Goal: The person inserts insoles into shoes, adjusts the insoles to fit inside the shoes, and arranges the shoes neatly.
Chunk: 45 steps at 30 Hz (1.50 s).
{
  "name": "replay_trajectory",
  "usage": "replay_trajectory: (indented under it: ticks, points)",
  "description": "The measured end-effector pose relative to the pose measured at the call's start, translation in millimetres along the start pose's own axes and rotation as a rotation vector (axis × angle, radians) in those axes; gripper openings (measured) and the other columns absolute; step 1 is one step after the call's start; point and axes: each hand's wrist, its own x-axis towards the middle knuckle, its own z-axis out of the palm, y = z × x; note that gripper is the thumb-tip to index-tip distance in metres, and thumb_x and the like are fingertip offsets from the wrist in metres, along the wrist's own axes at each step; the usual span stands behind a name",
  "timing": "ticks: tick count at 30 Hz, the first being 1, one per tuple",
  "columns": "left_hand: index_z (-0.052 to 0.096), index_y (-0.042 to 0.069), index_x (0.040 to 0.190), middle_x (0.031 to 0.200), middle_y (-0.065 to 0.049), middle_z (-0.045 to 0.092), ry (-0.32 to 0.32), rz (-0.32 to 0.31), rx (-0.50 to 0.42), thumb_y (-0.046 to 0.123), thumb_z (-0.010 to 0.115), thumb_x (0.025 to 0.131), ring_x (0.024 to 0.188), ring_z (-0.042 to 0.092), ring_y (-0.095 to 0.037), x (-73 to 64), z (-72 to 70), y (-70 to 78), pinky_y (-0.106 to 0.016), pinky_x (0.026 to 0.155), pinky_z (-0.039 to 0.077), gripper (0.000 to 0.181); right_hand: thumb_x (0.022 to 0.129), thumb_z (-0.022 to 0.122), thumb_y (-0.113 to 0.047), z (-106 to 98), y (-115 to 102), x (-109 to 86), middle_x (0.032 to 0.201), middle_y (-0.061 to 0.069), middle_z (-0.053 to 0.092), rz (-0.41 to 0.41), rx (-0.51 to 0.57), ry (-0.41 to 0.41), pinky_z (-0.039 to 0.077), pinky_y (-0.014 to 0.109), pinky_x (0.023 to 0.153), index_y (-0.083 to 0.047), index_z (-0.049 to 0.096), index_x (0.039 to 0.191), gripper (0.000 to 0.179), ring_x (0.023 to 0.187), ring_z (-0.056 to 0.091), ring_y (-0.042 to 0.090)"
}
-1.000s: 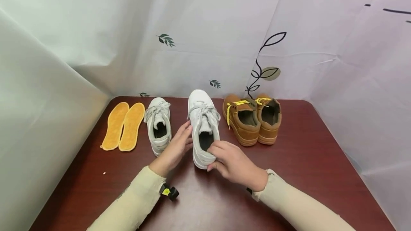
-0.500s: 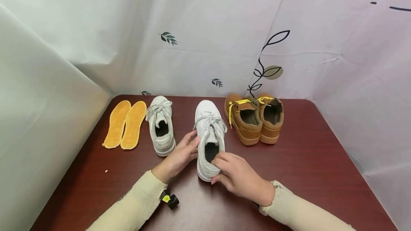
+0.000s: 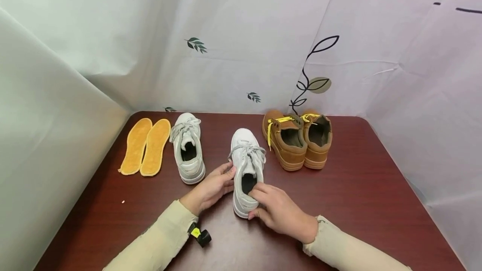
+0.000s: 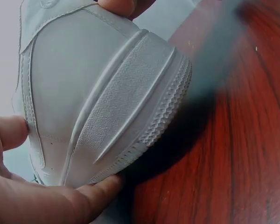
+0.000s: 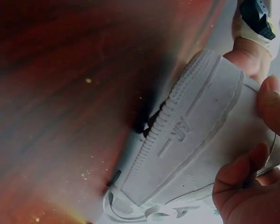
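A white sneaker [image 3: 246,154] with grey laces is in both hands at mid-table, toe pointing away. My right hand [image 3: 280,212] pinches its heel collar, fingers inside the opening and thumb on the outer heel. My left hand [image 3: 208,189] holds its left side; in the left wrist view a finger [image 4: 100,191] lies along the edge of the sole. In that view the heel [image 4: 116,98] stands tilted over the table. The right wrist view shows the shoe's other side [image 5: 191,135] and its textured sole edge. The matching white sneaker [image 3: 188,149] stands to the left.
Two orange insoles [image 3: 154,147] lie side by side at the far left. A pair of brown shoes [image 3: 288,147] with yellow laces stands at the back right. White curtains [image 3: 233,32] enclose the dark red table [image 3: 361,195] behind and at the sides.
The held sneaker has come toward the person and slightly right, and lower, with both hands moving along with it. The grips look the same. The other shoes and the insoles stay put.
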Motion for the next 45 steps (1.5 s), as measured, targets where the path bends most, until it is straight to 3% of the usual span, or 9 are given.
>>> replay_trajectory:
  ticks: [5, 10, 14, 21, 24, 29, 32, 39, 45]
  points:
    - [0.028, -0.013, 0.15, 0.149, -0.032, 0.042, 0.053, 0.086, 0.159, 0.02, 0.043, 0.108, 0.138, 0.044, -0.04, 0.6, -0.8, 0.7, -0.051, 0.113, 0.038, 0.056, 0.078, 0.079, -0.034, 5, 5, -0.3, 0.097, -0.009, 0.056, 0.019, -0.001, -0.006, 0.049, 0.026, 0.08, -0.018, 0.063, 0.105, 0.035, 0.087, 0.055, 0.006]
    - [0.024, -0.012, 0.151, 0.148, -0.032, 0.041, 0.038, 0.076, 0.178, 0.02, 0.04, 0.109, 0.135, 0.048, -0.04, -1.3, -1.4, 0.8, -0.047, 0.109, 0.044, 0.056, 0.078, 0.08, -0.034, 7, 7, -1.6, 0.098, -0.009, 0.056, 0.027, 0.009, -0.023, 0.05, 0.027, 0.081, -0.018, 0.062, 0.105, 0.036, 0.088, 0.056, 0.007]
    - [0.028, -0.007, 0.152, 0.144, -0.03, 0.047, 0.097, 0.1, 0.245, 0.019, 0.043, 0.108, 0.129, 0.053, -0.039, -3.5, 1.1, 3.1, -0.048, 0.106, 0.046, 0.053, 0.079, 0.081, -0.033, 5, 6, -0.1, 0.099, -0.01, 0.056, 0.053, 0.021, -0.058, 0.05, 0.027, 0.081, -0.018, 0.061, 0.106, 0.037, 0.089, 0.056, 0.005]
    - [0.053, 0.012, 0.144, 0.148, -0.013, 0.05, 0.252, 0.412, 0.829, 0.024, 0.058, 0.1, 0.136, 0.049, -0.026, -7.4, 7.5, 15.0, -0.047, 0.11, 0.042, 0.045, 0.08, 0.082, -0.033, 3, 4, 1.0, 0.101, -0.011, 0.056, 0.102, 0.024, -0.113, 0.05, 0.026, 0.081, -0.019, 0.059, 0.106, 0.037, 0.09, 0.056, 0.004]
    - [0.05, 0.014, 0.147, 0.156, -0.013, 0.04, 0.194, 0.485, 1.008, 0.028, 0.063, 0.096, 0.142, 0.04, -0.03, -7.3, 11.2, 22.3, -0.05, 0.112, 0.039, 0.054, 0.082, 0.081, -0.032, 3, 4, 1.8, 0.107, -0.01, 0.058, 0.11, 0.028, -0.136, 0.051, 0.028, 0.085, -0.019, 0.059, 0.111, 0.039, 0.097, 0.057, 0.004]
    - [0.042, 0.009, 0.15, 0.158, -0.022, 0.033, 0.058, 0.457, 1.232, 0.015, 0.065, 0.088, 0.145, 0.035, -0.038, -5.0, 24.9, 38.5, -0.051, 0.113, 0.037, 0.066, 0.083, 0.081, -0.03, 0, 4, 4.0, 0.114, -0.006, 0.06, 0.117, 0.027, -0.167, 0.052, 0.031, 0.089, -0.016, 0.059, 0.119, 0.044, 0.103, 0.059, 0.006]
    - [0.046, 0.003, 0.146, 0.152, -0.024, 0.043, 0.067, 0.478, 1.308, 0.008, 0.066, 0.086, 0.139, 0.044, -0.037, -1.8, 32.7, 45.1, -0.049, 0.113, 0.039, 0.063, 0.082, 0.081, -0.029, -1, 4, 5.4, 0.111, -0.007, 0.06, 0.125, 0.023, -0.171, 0.052, 0.031, 0.086, -0.016, 0.059, 0.116, 0.042, 0.1, 0.059, 0.006]
    - [0.058, 0.005, 0.135, 0.138, -0.015, 0.061, 0.23, 0.565, 1.423, 0.015, 0.062, 0.092, 0.124, 0.061, -0.028, 4.3, 33.4, 37.3, -0.044, 0.098, 0.052, 0.045, 0.083, 0.082, -0.028, -1, 2, 5.2, 0.099, -0.011, 0.056, 0.138, 0.024, -0.175, 0.051, 0.028, 0.08, -0.019, 0.057, 0.105, 0.034, 0.09, 0.055, 0.003]
    - [0.06, 0.003, 0.128, 0.123, -0.017, 0.069, 0.262, 0.632, 1.5, 0.017, 0.057, 0.097, 0.102, 0.071, -0.031, 7.5, 34.6, 34.4, -0.045, 0.08, 0.058, 0.035, 0.097, 0.065, -0.038, -12, 5, 7.0, 0.104, -0.014, 0.057, 0.194, 0.142, -0.243, 0.05, 0.025, 0.085, -0.022, 0.06, 0.11, 0.021, 0.095, 0.055, 0.001]
